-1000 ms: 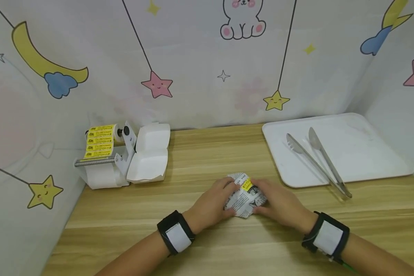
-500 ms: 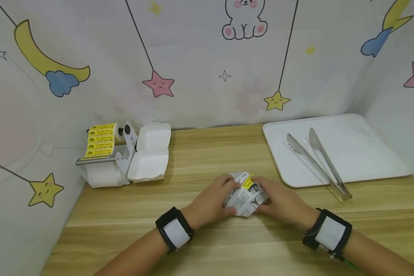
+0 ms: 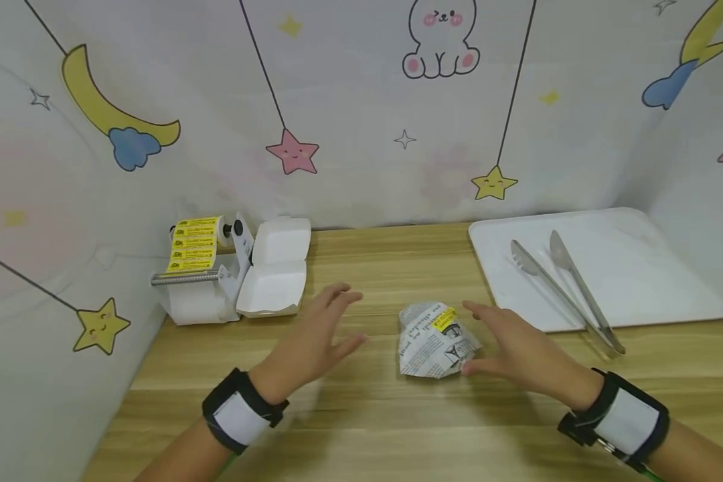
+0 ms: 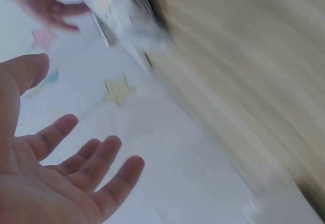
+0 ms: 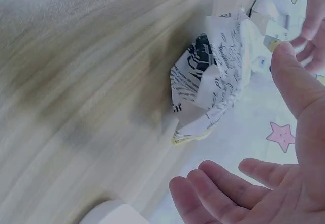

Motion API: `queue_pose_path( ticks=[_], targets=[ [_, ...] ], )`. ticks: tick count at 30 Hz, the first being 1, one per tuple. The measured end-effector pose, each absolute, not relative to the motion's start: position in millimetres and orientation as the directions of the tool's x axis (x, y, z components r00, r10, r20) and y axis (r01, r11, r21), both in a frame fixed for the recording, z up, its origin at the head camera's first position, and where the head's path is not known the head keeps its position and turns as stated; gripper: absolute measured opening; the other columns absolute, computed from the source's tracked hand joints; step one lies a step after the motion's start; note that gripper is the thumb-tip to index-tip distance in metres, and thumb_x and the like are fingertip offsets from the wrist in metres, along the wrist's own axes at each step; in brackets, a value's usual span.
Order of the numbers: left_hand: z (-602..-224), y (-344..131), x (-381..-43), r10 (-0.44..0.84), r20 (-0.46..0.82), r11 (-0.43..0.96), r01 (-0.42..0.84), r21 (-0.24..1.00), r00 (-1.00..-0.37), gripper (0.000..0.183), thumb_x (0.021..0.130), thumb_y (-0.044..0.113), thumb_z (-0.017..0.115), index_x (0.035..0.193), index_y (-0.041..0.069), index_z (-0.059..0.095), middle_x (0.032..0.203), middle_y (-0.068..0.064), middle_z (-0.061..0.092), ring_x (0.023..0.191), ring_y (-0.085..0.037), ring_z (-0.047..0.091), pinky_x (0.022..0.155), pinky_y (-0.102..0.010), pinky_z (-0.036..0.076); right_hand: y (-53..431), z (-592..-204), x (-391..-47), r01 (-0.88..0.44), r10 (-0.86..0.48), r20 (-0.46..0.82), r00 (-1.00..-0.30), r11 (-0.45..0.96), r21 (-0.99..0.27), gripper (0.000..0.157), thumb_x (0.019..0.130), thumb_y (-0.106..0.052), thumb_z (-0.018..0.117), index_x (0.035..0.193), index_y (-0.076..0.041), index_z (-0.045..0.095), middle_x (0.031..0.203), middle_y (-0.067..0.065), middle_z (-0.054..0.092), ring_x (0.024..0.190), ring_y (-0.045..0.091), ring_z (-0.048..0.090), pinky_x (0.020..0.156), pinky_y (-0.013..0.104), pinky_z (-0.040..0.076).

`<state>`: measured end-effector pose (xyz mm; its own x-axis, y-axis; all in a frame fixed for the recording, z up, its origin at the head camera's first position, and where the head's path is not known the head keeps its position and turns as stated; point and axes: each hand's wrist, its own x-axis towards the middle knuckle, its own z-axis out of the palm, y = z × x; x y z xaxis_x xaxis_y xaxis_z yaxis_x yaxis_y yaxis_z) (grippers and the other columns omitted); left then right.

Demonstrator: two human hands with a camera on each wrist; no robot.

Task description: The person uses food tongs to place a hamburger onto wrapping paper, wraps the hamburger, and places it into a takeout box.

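A bundle wrapped in printed newspaper-style paper [image 3: 429, 345] sits on the wooden table, a yellow label [image 3: 444, 318] stuck on its top. My left hand [image 3: 310, 338] is off to its left with fingers spread and nothing in them. On the other side my right hand [image 3: 521, 348] has its thumb and fingers parted, the fingertips right by the bundle's edge. In the right wrist view the folded paper [image 5: 216, 76] shows between the table and the right hand [image 5: 244, 188]. The left wrist view shows the left palm [image 4: 56, 183] with fingers apart.
At the back left stands a label dispenser [image 3: 201, 268] with a roll of yellow labels, beside an open white takeaway box [image 3: 274, 288]. A white tray [image 3: 657, 281] lies at the right, with metal tongs [image 3: 569, 294] jutting over its front edge onto the table [image 3: 361, 428].
Both hands have let go of the wrapped bundle and drawn apart, the left hand moving farther left. The bundle stays on the table. The head view has shifted slightly.
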<state>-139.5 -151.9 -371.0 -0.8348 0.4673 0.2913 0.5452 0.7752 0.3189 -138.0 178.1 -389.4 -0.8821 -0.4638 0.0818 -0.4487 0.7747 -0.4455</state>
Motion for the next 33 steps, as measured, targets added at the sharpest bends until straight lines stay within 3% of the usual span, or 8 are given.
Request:
queue_pose_path(
  ticks=[5,8,12,15,20,23,29,33],
  targets=[
    [-382,-214,-161,0.278,0.206,0.894,0.331,0.301,-0.938,0.095,0.074,0.043,0.077,0.148,0.002,0.033,0.15,-0.03,0.026,0.132,-0.046,0.032,0.102,-0.059,0.034,168,-383,-143,-0.469,-0.477,0.097,-0.873,0.769,-0.435,0.098,0.069,-0.061,0.07,0.142,-0.002,0.042,0.139,0.02,0.05,0.125,0.037,0.046,0.099,0.053,0.041],
    [-394,-241,-173,0.166,0.092,0.94,0.186,0.287,-0.982,0.11,0.069,0.044,0.08,0.153,0.004,0.021,0.154,-0.031,0.012,0.138,-0.048,0.018,0.106,-0.059,0.028,145,-375,-154,-0.507,-0.51,0.117,-0.852,0.748,-0.429,0.097,0.072,-0.06,0.069,0.145,-0.005,0.038,0.141,0.019,0.047,0.128,0.035,0.044,0.1,0.052,0.04],
    [-407,-262,-180,0.107,0.005,0.96,0.104,0.261,-0.994,0.116,0.068,0.042,0.081,0.154,0.002,0.015,0.154,-0.033,0.005,0.139,-0.05,0.01,0.107,-0.059,0.026,104,-361,-172,-0.571,-0.574,0.129,-0.809,0.714,-0.405,0.099,0.073,-0.065,0.064,0.148,-0.008,0.034,0.144,0.018,0.043,0.13,0.034,0.042,0.102,0.049,0.04],
    [-410,-269,-180,0.087,-0.005,0.968,0.083,0.235,-0.996,0.109,0.071,0.039,0.08,0.151,-0.004,0.02,0.153,-0.035,0.007,0.139,-0.049,0.01,0.107,-0.058,0.026,74,-353,-185,-0.62,-0.625,0.13,-0.77,0.683,-0.385,0.101,0.073,-0.07,0.059,0.149,-0.009,0.033,0.146,0.019,0.041,0.131,0.034,0.041,0.103,0.047,0.039],
    [-410,-273,-178,0.091,0.057,0.978,0.1,0.185,-0.994,0.079,0.08,0.033,0.073,0.136,-0.013,0.043,0.144,-0.042,0.026,0.133,-0.052,0.026,0.105,-0.057,0.031,29,-353,-205,-0.668,-0.695,0.097,-0.713,0.63,-0.397,0.1,0.075,-0.066,0.061,0.15,-0.008,0.031,0.148,0.017,0.038,0.133,0.031,0.04,0.104,0.042,0.039],
    [-413,-272,-179,0.095,0.073,0.977,0.107,0.184,-0.993,0.067,0.083,0.033,0.071,0.128,-0.013,0.052,0.137,-0.042,0.038,0.128,-0.052,0.035,0.103,-0.056,0.034,4,-358,-216,-0.67,-0.719,0.051,-0.693,0.615,-0.416,0.096,0.077,-0.061,0.064,0.151,-0.009,0.03,0.15,0.015,0.037,0.134,0.028,0.038,0.105,0.039,0.038],
    [-420,-271,-183,0.07,0.063,0.978,0.081,0.19,-0.996,0.059,0.084,0.034,0.07,0.123,-0.009,0.058,0.134,-0.037,0.045,0.127,-0.046,0.04,0.103,-0.054,0.035,-47,-374,-231,-0.659,-0.746,-0.065,-0.662,0.622,-0.423,0.076,0.089,-0.044,0.061,0.151,-0.013,0.032,0.149,0.017,0.038,0.137,0.028,0.034,0.106,0.04,0.036],
    [-420,-270,-183,0.074,0.078,0.976,0.088,0.199,-0.994,0.055,0.083,0.031,0.071,0.12,-0.008,0.06,0.133,-0.035,0.047,0.126,-0.045,0.042,0.103,-0.054,0.036,-72,-390,-237,-0.68,-0.753,-0.09,-0.652,0.633,-0.371,0.063,0.093,-0.037,0.058,0.146,-0.009,0.04,0.141,0.013,0.049,0.129,0.024,0.044,0.1,0.036,0.042]
  ],
)
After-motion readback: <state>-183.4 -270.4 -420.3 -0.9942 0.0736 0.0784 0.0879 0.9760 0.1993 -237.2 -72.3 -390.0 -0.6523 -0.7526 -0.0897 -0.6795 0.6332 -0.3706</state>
